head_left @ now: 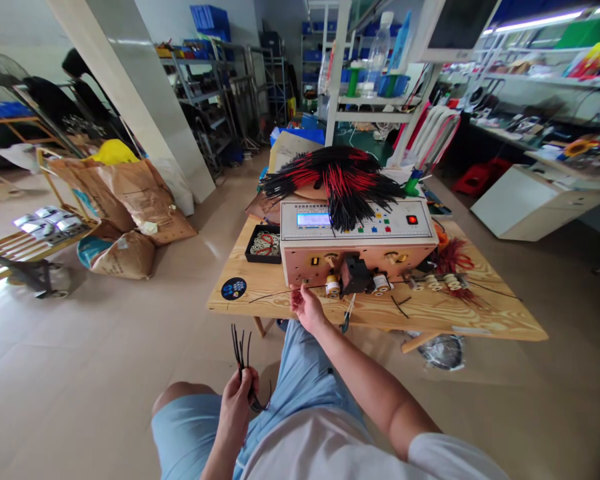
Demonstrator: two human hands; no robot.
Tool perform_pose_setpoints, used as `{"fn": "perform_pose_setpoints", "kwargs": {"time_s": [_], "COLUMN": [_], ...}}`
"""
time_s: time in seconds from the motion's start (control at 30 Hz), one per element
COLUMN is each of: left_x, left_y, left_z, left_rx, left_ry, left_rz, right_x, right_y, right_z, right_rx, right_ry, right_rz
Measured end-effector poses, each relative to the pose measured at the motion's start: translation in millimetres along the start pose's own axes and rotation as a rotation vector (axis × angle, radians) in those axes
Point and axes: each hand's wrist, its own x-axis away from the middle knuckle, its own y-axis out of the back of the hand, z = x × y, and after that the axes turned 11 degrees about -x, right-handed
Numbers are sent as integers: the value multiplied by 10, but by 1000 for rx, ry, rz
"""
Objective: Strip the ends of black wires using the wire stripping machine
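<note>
My left hand (240, 390) is closed around a small bunch of black wires (239, 347), held low over my lap, with their ends sticking up and some curving out below. My right hand (307, 308) is at the front of a wire-processing machine (360, 233), its thumb and fingertips closed at a single black wire (273, 295). That wire stretches from the machine's white roller (333, 287) out to the left, above the table. A black block (354, 275) sits between the rollers. On top of the machine lies a large heap of black and red wires (330, 177).
The wooden table (510, 313) carries a black tray (264, 244) of cut wire pieces, a round dark sticker (234, 289), pliers (347, 317) at the front edge and red wires (455, 260) at right. Brown sacks (130, 200) stand on the floor at left, near a pillar.
</note>
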Motion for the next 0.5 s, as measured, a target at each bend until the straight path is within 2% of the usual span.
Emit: {"fn": "perform_pose_setpoints", "kwargs": {"time_s": [0.13,0.3,0.5], "left_x": [2,-50,-172], "left_y": [-1,5,13], "left_z": [-1,7,-78], "left_rx": [6,-4,-73], "left_ry": [9,-30,-140], "left_rz": [-13,-69,-121], "right_x": [-25,152,581], "right_y": [-11,39,283], "right_z": [-170,-658,-1141], "right_rx": [35,246,561], "right_ry": [-25,-112,-355], "right_rz": [-13,-29,206]}}
